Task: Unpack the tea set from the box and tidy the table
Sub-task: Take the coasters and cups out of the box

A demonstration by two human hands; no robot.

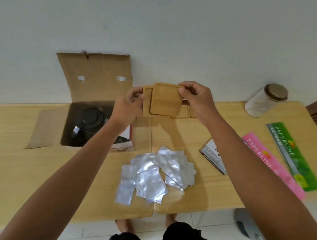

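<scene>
Coasters [164, 100]: wooden stack held up above table centre, top one slid askew
Left hand [129, 107]: pinching stack's 9 o'clock edge
Right hand [195, 97]: gripping 3 o'clock corner
Box [97, 97]: at 9 o'clock, black teapot [91, 123] inside
Risk: loose top coaster could slip off onto foil packets [155, 177] at 6 o'clock

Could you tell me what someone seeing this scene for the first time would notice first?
Both hands, left hand and right hand, hold wooden coasters up at the centre. Behind them to the left, the open cardboard box holds a black teapot, and silver foil packets lie scattered on the table's near edge.
</scene>
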